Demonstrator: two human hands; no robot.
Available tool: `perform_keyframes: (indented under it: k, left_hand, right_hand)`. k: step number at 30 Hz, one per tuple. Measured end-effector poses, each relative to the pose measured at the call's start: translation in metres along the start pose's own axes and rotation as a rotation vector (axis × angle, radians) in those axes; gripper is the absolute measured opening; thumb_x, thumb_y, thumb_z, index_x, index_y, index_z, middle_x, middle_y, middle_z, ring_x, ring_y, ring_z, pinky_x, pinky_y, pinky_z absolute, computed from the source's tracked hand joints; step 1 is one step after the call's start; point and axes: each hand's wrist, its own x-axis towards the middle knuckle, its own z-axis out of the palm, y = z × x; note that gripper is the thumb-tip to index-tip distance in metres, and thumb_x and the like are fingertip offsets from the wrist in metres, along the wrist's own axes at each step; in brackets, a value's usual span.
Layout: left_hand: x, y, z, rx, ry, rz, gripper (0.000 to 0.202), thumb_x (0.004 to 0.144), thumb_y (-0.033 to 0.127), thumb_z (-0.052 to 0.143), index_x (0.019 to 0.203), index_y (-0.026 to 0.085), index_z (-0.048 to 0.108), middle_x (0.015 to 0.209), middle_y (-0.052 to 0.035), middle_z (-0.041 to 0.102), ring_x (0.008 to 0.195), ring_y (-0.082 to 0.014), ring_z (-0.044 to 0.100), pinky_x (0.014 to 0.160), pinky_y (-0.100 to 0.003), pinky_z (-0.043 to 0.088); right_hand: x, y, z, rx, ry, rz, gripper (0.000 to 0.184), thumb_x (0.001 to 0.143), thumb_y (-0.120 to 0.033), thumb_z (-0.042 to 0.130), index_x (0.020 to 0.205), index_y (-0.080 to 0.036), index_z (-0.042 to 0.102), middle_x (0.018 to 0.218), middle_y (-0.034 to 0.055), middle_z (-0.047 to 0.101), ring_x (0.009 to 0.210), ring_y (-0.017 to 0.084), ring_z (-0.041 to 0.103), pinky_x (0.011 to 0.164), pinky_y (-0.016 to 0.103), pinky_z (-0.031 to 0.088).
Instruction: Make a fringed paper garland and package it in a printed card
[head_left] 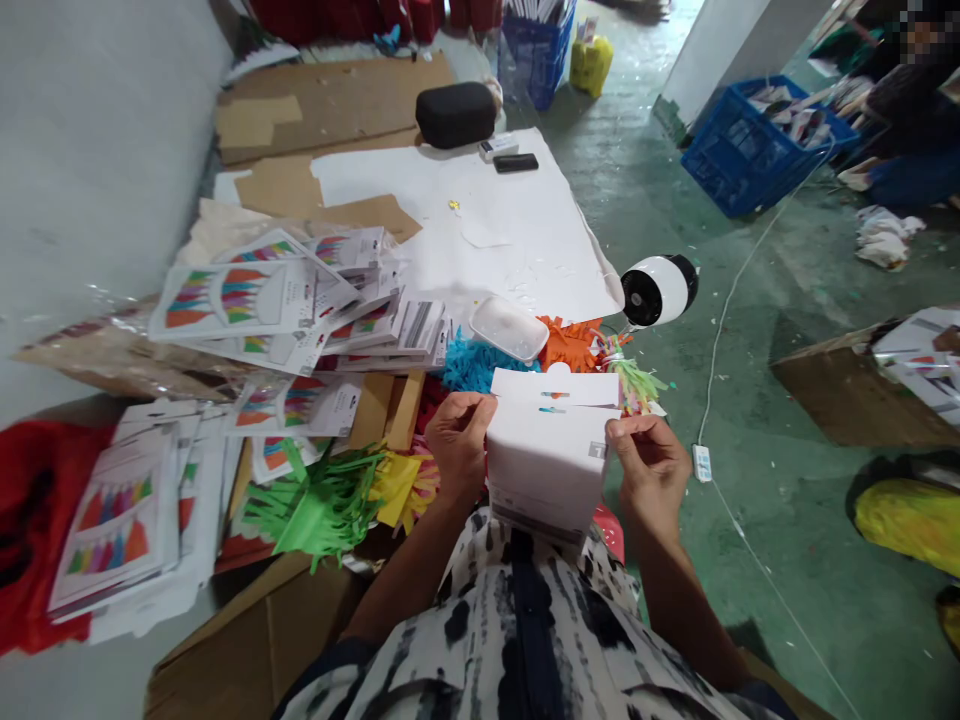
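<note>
A white cardboard packaging box [551,450] with a hang-hole flap stands in front of my body. My left hand [461,440] pinches its upper left corner between thumb and fingers. At the upper right corner, my right hand [649,460] pinches the box in the same way. The top flap is raised a little, with a gap below it. Just beyond the box lie a blue tissue fringe [480,362], an orange tissue fringe [571,343] and a white plastic tray [510,328]. Green tissue fringe [319,500] and a yellow piece [394,485] lie left of my left hand.
Printed tassel cards [240,295] are piled on the left. A white board [517,230] holds a black case [456,113] and a dark phone-like object [516,163]. A small fan [660,290], a cable with a power strip [701,463] and a blue crate [750,150] are at right.
</note>
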Motion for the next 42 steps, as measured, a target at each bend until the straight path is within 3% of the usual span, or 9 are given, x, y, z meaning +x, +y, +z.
perform_keyframes:
  k: [5, 7, 10, 14, 18, 24, 29, 34, 42]
  left_hand:
    - [0.007, -0.003, 0.001, -0.203, -0.039, -0.146, 0.027, 0.077, 0.030, 0.087, 0.101, 0.023, 0.079, 0.068, 0.0054, 0.067, 0.060, -0.0089, 0.057, 0.061, -0.020, 0.046]
    - [0.012, 0.000, -0.003, -0.140, -0.103, -0.149, 0.028, 0.077, 0.032, 0.087, 0.103, 0.022, 0.082, 0.076, 0.0012, 0.074, 0.069, -0.0124, 0.065, 0.066, -0.023, 0.051]
    - [0.021, 0.007, -0.008, 0.012, -0.194, -0.047, 0.016, 0.075, 0.031, 0.087, 0.085, 0.019, 0.083, 0.080, -0.0020, 0.078, 0.075, -0.0168, 0.070, 0.070, -0.027, 0.055]
    - [0.037, 0.012, -0.009, 0.139, -0.319, 0.137, 0.012, 0.080, 0.029, 0.083, 0.083, 0.019, 0.077, 0.075, -0.0006, 0.075, 0.068, -0.0148, 0.067, 0.066, -0.026, 0.054]
    - [0.066, 0.018, 0.000, 0.202, -0.599, 0.167, 0.017, 0.083, 0.033, 0.081, 0.088, 0.020, 0.073, 0.078, -0.0010, 0.074, 0.070, -0.0144, 0.067, 0.065, -0.025, 0.053]
    - [0.105, 0.039, 0.008, 0.151, -1.068, -0.180, 0.037, 0.078, 0.040, 0.084, 0.106, 0.017, 0.080, 0.091, -0.0100, 0.079, 0.074, -0.0223, 0.073, 0.057, -0.028, 0.056]
    - [0.096, 0.032, 0.006, 0.083, -0.979, -0.134, 0.015, 0.068, 0.023, 0.090, 0.081, 0.019, 0.084, 0.079, -0.0054, 0.071, 0.075, -0.0195, 0.065, 0.061, -0.026, 0.050]
    - [0.084, 0.015, 0.001, 0.095, -0.932, 0.004, 0.020, 0.081, 0.026, 0.082, 0.099, 0.023, 0.088, 0.084, -0.0051, 0.064, 0.079, -0.0167, 0.059, 0.064, -0.026, 0.044]
    - [0.066, -0.002, 0.002, -0.002, -0.821, 0.007, 0.021, 0.089, 0.029, 0.072, 0.101, 0.027, 0.089, 0.094, -0.0102, 0.073, 0.087, -0.0216, 0.065, 0.066, -0.031, 0.045]
  right_hand:
    - [0.009, -0.001, -0.003, 0.013, -0.129, 0.043, 0.033, 0.087, -0.037, 0.085, 0.116, -0.028, 0.071, 0.079, -0.0038, 0.066, 0.075, 0.016, 0.058, 0.079, 0.031, 0.047]
    - [0.012, 0.000, -0.007, -0.005, -0.206, 0.066, 0.024, 0.090, -0.039, 0.082, 0.109, -0.027, 0.074, 0.084, -0.0016, 0.068, 0.080, 0.018, 0.060, 0.081, 0.033, 0.048]
    - [0.016, 0.005, -0.012, -0.031, -0.229, 0.023, 0.016, 0.092, -0.039, 0.080, 0.092, -0.025, 0.073, 0.086, -0.0011, 0.066, 0.081, 0.017, 0.058, 0.080, 0.032, 0.047]
    - [0.032, 0.009, -0.018, -0.053, -0.323, -0.030, 0.015, 0.092, -0.038, 0.080, 0.093, -0.026, 0.071, 0.082, -0.0031, 0.061, 0.077, 0.015, 0.054, 0.075, 0.029, 0.046]
    - [0.065, 0.004, -0.021, 0.027, -0.589, 0.052, 0.036, 0.087, -0.040, 0.084, 0.119, -0.031, 0.071, 0.093, -0.0016, 0.068, 0.084, 0.017, 0.063, 0.078, 0.033, 0.054]
    - [0.100, -0.004, -0.023, -0.006, -0.659, 0.035, 0.044, 0.078, -0.042, 0.088, 0.120, -0.033, 0.076, 0.083, -0.0036, 0.071, 0.067, 0.015, 0.061, 0.059, 0.029, 0.053]
    - [0.100, 0.010, -0.031, -0.084, -0.762, 0.079, 0.039, 0.083, -0.043, 0.085, 0.119, -0.028, 0.081, 0.089, 0.0006, 0.079, 0.079, 0.019, 0.070, 0.069, 0.032, 0.058]
    - [0.100, 0.017, -0.033, -0.126, -0.770, -0.060, 0.021, 0.089, -0.039, 0.080, 0.109, -0.034, 0.085, 0.108, 0.0032, 0.082, 0.099, 0.022, 0.071, 0.086, 0.037, 0.057]
    - [0.097, 0.030, -0.024, -0.002, -0.753, -0.037, 0.014, 0.088, -0.038, 0.080, 0.099, -0.034, 0.087, 0.078, 0.0007, 0.072, 0.077, 0.018, 0.060, 0.072, 0.033, 0.046]
